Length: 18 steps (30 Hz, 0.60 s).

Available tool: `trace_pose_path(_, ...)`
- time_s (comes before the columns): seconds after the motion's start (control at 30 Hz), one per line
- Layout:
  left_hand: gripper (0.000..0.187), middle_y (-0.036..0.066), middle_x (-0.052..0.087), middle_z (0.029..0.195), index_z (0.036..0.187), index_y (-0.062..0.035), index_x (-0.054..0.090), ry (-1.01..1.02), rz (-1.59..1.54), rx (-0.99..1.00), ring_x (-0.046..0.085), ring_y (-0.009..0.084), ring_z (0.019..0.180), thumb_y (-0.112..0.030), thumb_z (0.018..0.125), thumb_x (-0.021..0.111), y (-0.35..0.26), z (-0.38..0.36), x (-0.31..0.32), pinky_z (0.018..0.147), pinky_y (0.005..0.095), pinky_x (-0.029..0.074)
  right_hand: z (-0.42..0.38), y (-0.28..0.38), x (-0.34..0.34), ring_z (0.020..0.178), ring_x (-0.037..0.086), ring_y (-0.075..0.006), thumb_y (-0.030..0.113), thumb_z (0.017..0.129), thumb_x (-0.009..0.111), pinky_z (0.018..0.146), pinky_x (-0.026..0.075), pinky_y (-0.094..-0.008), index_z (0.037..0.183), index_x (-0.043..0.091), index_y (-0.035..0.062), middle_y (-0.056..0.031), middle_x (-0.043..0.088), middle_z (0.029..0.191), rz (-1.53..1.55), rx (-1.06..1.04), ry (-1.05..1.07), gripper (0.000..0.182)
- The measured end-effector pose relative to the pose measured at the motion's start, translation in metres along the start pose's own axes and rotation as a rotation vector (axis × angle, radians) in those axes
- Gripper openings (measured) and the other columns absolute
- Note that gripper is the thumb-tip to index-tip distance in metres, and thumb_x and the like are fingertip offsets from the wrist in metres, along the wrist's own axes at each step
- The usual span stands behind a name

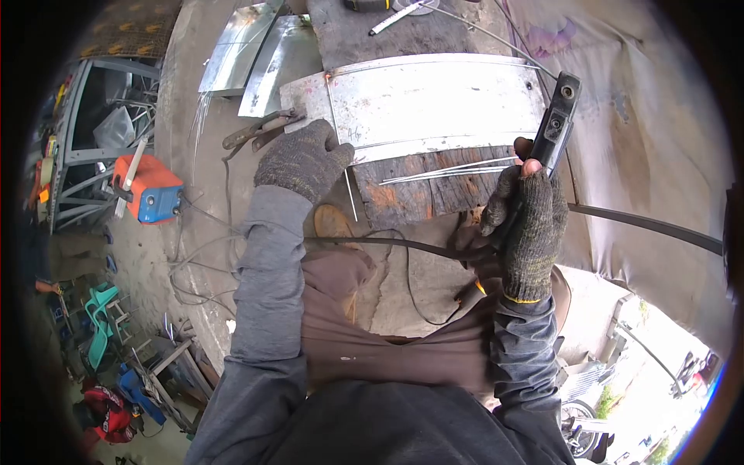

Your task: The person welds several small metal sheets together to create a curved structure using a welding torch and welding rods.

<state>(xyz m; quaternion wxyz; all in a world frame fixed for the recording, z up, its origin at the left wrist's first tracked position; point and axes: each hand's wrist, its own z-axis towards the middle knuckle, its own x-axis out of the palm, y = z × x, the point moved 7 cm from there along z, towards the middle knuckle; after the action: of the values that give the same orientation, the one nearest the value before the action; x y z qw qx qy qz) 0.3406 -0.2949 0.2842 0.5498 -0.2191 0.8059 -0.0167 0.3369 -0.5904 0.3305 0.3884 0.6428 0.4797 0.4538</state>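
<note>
My left hand (304,161), in a dark knitted glove, is closed at the left end of a pale metal sheet (434,105). A thin metal rod (334,108) runs across the sheet's left end and past my thumb, seemingly pinched there. My right hand (535,217), gloved with a bare fingertip showing, grips a black electrode holder (558,124) upright, right of the sheet. From its top a thin welding rod (488,35) slants up and left. A clamp (260,130) sits at the sheet's left edge. Several loose thin rods (457,170) lie on the wood below.
Scorched wooden boards (418,194) support the sheet. Shiny metal pieces (279,66) and a white marker (397,17) lie beyond. An orange and blue welding machine (151,190) stands left, cables trailing. A black cable (651,223) crosses my lap. Fabric (643,116) hangs at right.
</note>
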Motion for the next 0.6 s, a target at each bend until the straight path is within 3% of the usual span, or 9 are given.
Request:
trace_pose_path(0.1, 0.043, 0.017, 0.068, 0.101, 0.103, -0.0088, 0.063, 0.088, -0.025, -0.019, 0.066, 0.0338, 0.097, -0.047, 0.084, 0.067, -0.005, -0.005, -0.001, 0.086, 0.0458, 0.051, 0.000, 0.000, 0.002, 0.046, 0.048, -0.0078, 0.034, 0.100, 0.059, 0.040, 0.038, -0.0216, 0.135, 0.048, -0.0043, -0.0008, 0.052, 0.068, 0.002, 0.000, 0.011, 0.053)
trace_pose_path(0.33, 0.043, 0.019, 0.068, 0.107, 0.112, -0.0100, 0.059, 0.083, 0.020, -0.016, 0.066, 0.0351, 0.104, -0.042, 0.084, 0.066, -0.005, -0.005, 0.005, 0.091, 0.0452, 0.051, 0.001, -0.001, 0.003, 0.045, 0.049, -0.0083, 0.033, 0.100, 0.058, 0.039, 0.038, -0.0219, 0.136, 0.048, -0.0042, -0.0014, 0.052, 0.067, 0.004, -0.009, 0.043, 0.052)
trace_pose_path(0.4, 0.043, 0.020, 0.068, 0.108, 0.113, -0.0099, 0.058, 0.057, 0.037, -0.054, 0.065, 0.0359, 0.105, -0.041, 0.085, 0.065, -0.006, -0.005, 0.004, 0.092, 0.0464, 0.050, 0.002, -0.002, 0.000, 0.043, 0.049, -0.0065, 0.039, 0.097, 0.064, 0.036, 0.035, -0.0209, 0.128, 0.053, -0.0005, 0.0002, 0.056, 0.065, 0.022, -0.008, 0.011, 0.051)
trace_pose_path(0.53, 0.042, 0.020, 0.067, 0.109, 0.113, -0.0105, 0.058, 0.086, 0.009, -0.065, 0.065, 0.0364, 0.106, -0.041, 0.084, 0.064, 0.002, -0.003, 0.013, 0.093, 0.0471, 0.049, 0.001, -0.001, 0.001, 0.044, 0.049, -0.0061, 0.039, 0.096, 0.064, 0.037, 0.034, -0.0205, 0.127, 0.054, 0.0000, 0.0008, 0.055, 0.065, 0.014, 0.011, -0.010, 0.051)
trace_pose_path(0.6, 0.032, 0.015, 0.066, 0.091, 0.099, -0.0090, 0.059, -0.110, -0.044, -0.002, 0.066, 0.0321, 0.088, -0.033, 0.082, 0.072, 0.003, -0.002, 0.009, 0.080, 0.0432, 0.051, 0.002, -0.002, 0.001, 0.044, 0.049, -0.0056, 0.040, 0.096, 0.065, 0.037, 0.034, -0.0199, 0.128, 0.054, 0.0005, 0.0011, 0.055, 0.065, 0.013, -0.012, 0.016, 0.052)
